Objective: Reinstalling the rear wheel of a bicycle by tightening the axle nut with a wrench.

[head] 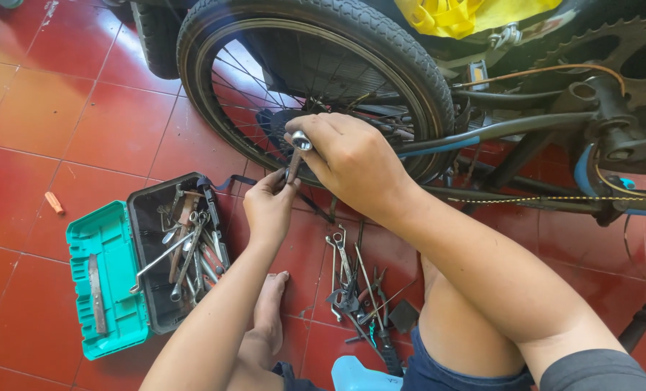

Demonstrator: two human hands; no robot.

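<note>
Fingers of your left hand pinch the lower end of a metal wrench, thumb and fingertips closed around its shaft. Your right hand wraps over the wrench's upper end, fingers curled tight, with the shiny round head showing just above your thumb. You hold the wrench nearly upright, tilted slightly, in front of the bicycle wheel, close to the spokes near its hub.

That wheel has a black tyre and thin metal spokes, and it stands on a red tiled floor. To its right runs the dark bicycle frame, with a toothed chainring at the upper right and a yellow cloth draped above it.

Below your left hand, to the left, an open toolbox with a teal lid lies on the tiles, its black tray full of spanners and other metal tools. More loose tools, including pliers and spanners, lie scattered on the floor between your forearms. A small orange object lies alone on the tiles, well apart to the left. Your bare foot rests on the floor beside the toolbox.
</note>
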